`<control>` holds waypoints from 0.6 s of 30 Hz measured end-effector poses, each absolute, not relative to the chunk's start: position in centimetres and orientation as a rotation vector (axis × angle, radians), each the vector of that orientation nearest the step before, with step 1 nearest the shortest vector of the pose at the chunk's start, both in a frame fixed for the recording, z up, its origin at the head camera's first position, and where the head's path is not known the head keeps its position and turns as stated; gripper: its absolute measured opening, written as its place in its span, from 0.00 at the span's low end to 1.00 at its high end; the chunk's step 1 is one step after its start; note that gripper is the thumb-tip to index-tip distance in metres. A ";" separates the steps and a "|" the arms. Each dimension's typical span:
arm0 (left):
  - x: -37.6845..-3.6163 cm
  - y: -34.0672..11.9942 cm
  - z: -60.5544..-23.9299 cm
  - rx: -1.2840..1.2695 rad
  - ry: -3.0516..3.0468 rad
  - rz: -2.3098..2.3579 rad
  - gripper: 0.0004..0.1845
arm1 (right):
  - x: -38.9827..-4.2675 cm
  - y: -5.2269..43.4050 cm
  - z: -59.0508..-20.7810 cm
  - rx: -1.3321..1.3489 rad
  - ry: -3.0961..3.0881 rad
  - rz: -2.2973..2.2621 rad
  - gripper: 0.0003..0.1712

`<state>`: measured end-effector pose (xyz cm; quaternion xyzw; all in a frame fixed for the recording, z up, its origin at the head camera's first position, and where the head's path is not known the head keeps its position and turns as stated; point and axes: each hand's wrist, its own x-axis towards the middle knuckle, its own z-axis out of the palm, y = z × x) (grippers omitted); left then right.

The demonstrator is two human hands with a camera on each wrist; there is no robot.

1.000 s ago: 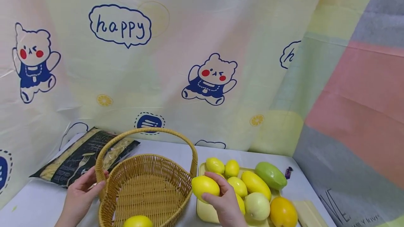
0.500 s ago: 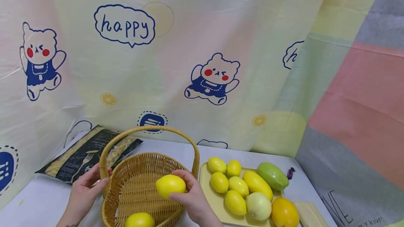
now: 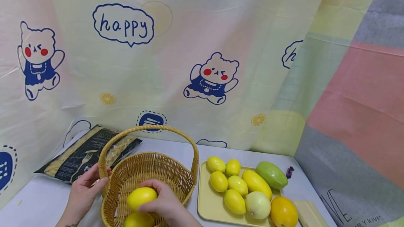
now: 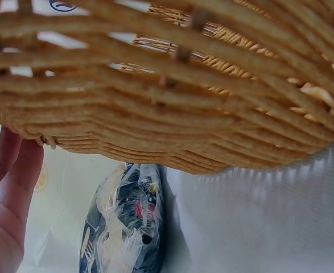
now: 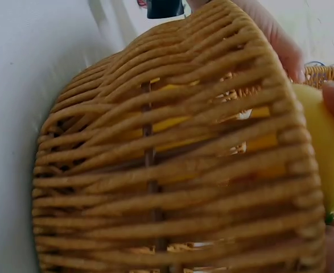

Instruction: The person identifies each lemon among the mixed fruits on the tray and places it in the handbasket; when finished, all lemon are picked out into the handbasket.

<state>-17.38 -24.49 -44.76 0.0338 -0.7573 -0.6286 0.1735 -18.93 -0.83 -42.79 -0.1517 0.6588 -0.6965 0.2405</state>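
A brown wicker basket (image 3: 167, 165) with a tall arched handle stands front left of centre in the head view. My left hand (image 3: 83, 193) grips the foot of that handle at its left side, thumb in front. Inside the basket, my right hand (image 3: 168, 204) holds a lemon (image 3: 141, 198) between thumb and fingers. Just below it lies a second lemon (image 3: 139, 220), partly cut off by the frame's bottom. The right wrist view has the woven wall (image 5: 172, 165) in front, with the held lemon (image 5: 320, 142) beyond its rim.
Right of the basket, a pale yellow tray (image 3: 206, 214) bears several lemons, a long yellow fruit (image 3: 256, 184), a green fruit (image 3: 271, 175) and a pale round one (image 3: 257, 205). An orange fruit (image 3: 284, 211) sits at its right edge. A black food bag (image 3: 85, 155) lies behind left.
My right hand has carried the lemon leftward from above the tray, over the basket's right rim and down into the basket. The left hand has kept its grip on the handle.
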 end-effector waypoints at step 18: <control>-17.6 -24.6 -45.0 0.078 -2.116 -1.838 0.33 | -19.0 -2.4 -43.0 -0.360 1.874 -2.005 0.31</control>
